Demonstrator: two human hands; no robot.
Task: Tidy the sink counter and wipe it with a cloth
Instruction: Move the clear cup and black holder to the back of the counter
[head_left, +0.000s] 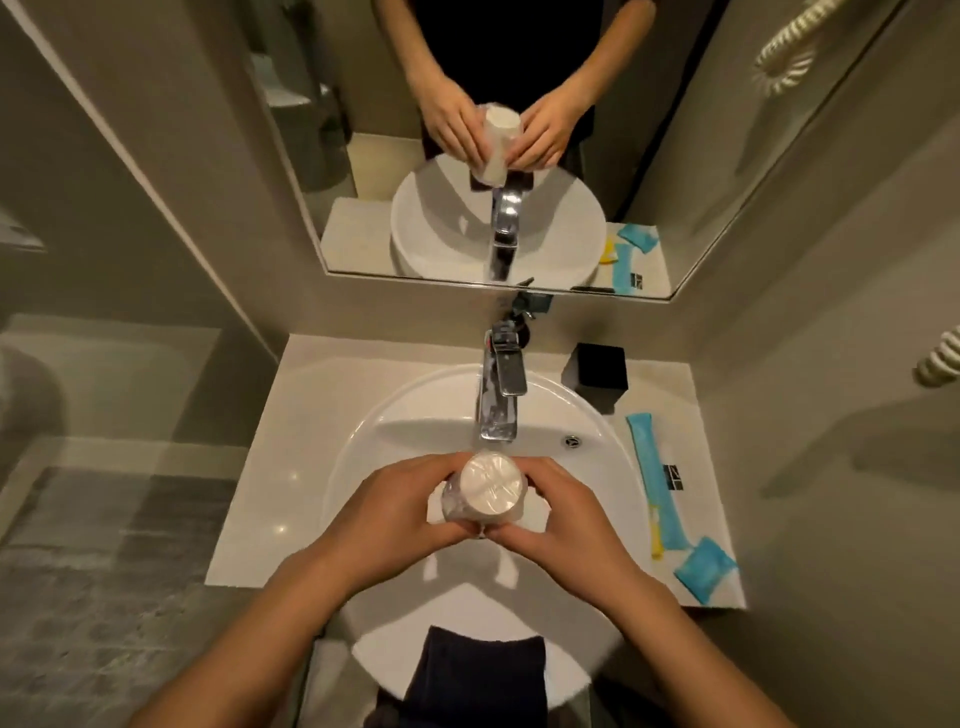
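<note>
Both hands hold a white cup in clear plastic wrap (491, 491) above the middle of the white round sink (363, 441). My left hand (400, 512) grips its left side and my right hand (563, 519) grips its right side. A dark cloth (480, 675) hangs over the sink's near rim. On the pale counter (270, 499), to the right of the sink, lie a long blue packet (657, 478), a yellow item (657, 535) partly under it, and a small blue sachet (706, 569).
A chrome tap (498, 389) stands at the back of the sink, just beyond the cup. A black square holder (597, 371) sits at the back right of the counter. A mirror (467, 130) covers the wall behind. A coiled white cord (940, 361) hangs on the right wall.
</note>
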